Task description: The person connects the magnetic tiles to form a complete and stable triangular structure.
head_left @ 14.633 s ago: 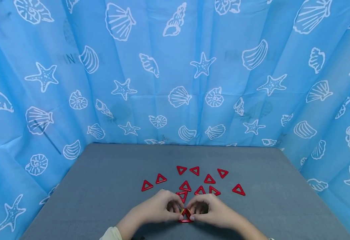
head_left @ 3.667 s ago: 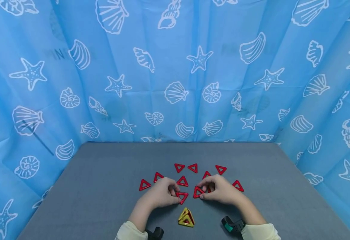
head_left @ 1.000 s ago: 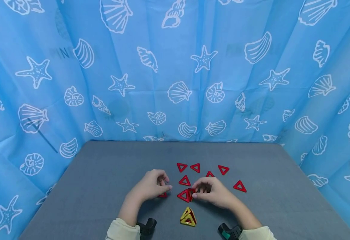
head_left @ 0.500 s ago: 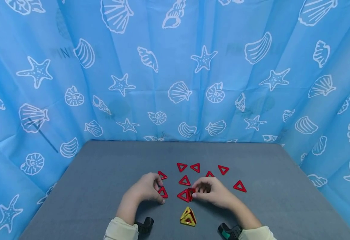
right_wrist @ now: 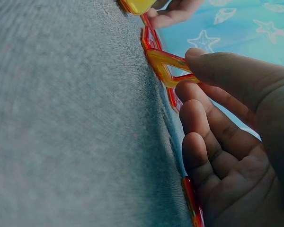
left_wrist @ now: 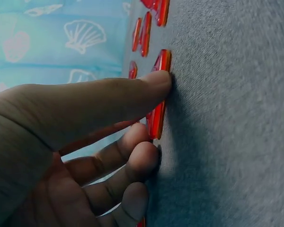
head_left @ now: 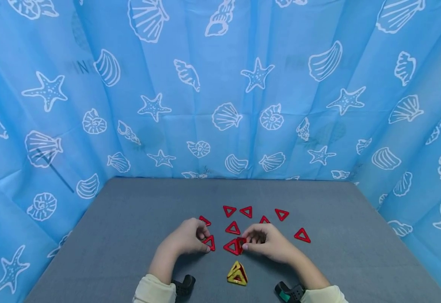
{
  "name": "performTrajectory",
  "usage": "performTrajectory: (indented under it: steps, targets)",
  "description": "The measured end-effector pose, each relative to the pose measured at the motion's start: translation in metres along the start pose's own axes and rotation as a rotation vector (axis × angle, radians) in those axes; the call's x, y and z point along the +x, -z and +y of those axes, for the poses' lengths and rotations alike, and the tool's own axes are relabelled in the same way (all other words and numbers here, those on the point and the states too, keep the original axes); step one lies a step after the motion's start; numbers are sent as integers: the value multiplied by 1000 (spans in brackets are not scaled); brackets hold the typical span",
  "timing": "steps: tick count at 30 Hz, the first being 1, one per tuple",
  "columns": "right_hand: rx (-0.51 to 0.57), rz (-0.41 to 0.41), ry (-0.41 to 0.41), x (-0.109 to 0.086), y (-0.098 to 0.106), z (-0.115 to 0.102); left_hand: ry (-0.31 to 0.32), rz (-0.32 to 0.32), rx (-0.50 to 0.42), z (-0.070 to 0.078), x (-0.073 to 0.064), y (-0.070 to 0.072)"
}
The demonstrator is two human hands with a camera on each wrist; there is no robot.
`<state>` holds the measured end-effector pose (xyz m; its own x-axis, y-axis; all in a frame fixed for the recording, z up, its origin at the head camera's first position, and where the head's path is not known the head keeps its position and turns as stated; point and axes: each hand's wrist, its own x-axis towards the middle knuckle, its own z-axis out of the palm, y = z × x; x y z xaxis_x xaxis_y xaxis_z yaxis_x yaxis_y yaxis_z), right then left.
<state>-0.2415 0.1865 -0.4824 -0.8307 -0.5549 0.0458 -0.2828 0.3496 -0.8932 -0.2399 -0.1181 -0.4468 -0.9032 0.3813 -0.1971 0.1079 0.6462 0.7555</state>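
My left hand (head_left: pixel 182 237) pinches a red triangular magnetic tile (head_left: pixel 211 243) lying on the grey cloth. In the left wrist view its thumb (left_wrist: pixel 151 87) covers part of that tile (left_wrist: pixel 156 124). My right hand (head_left: pixel 271 240) holds another triangular tile (head_left: pixel 241 245) by its corner between thumb and fingertips. That tile is tilted up at the edge of a flat red tile (head_left: pixel 231 247); its yellow side (right_wrist: pixel 157 65) shows in the right wrist view. Nearest the body stands a small pyramid (head_left: pixel 237 274) of joined tiles, yellow outside and red inside.
Several loose red triangular tiles lie beyond the hands, among them a middle one (head_left: pixel 233 227), one at far right (head_left: pixel 302 235) and one behind the left hand (head_left: pixel 205 220). A blue shell-print curtain (head_left: pixel 224 139) hangs behind the grey table (head_left: pixel 141 202).
My left hand has come down onto a tile, pinched it and slid it slightly right. My right hand stays at its tilted tile. Earlier, the pyramid was between both hands; now it stands free.
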Motion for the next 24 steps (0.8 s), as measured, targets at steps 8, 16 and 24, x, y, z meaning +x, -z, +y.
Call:
performTrajectory:
  steps: [8, 16, 24]
  targets:
    - [27, 3, 21, -2, -1, -3, -78, 26, 28, -1, 7, -12]
    - [26, 10, 15, 0, 0, -1, -115, 43, 87, 1, 11, -15]
    - [8, 6, 6, 1, -1, 2, -64, 91, 107, 0, 10, -18]
